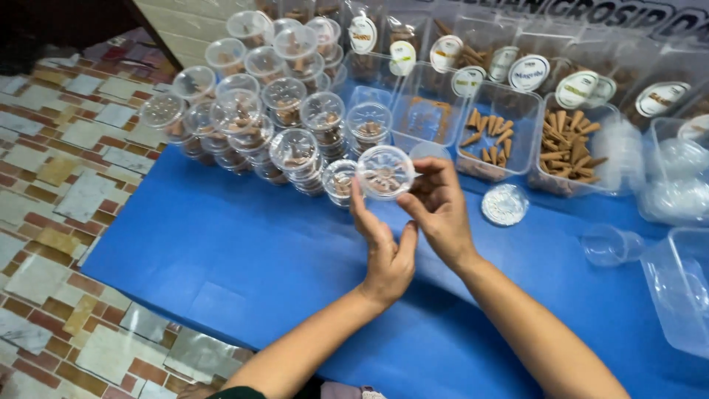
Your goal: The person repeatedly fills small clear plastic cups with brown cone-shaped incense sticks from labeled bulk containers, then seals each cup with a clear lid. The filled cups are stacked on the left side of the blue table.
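Observation:
Both hands hold one small round clear plastic cup (385,172) with a lid, a few brown cones showing inside it. My left hand (385,247) grips its lower left edge with fingers up. My right hand (441,209) pinches its right side. The cup is raised just above the blue table cover (244,258), in front of stacks of similar lidded cups (258,111).
Clear rectangular tubs of brown cones (569,144) stand at the back right. A loose round lid (505,205) and an empty clear cup (609,245) lie right of my hands. An empty clear box (683,295) sits at the right edge. Patterned tile floor (66,185) lies left.

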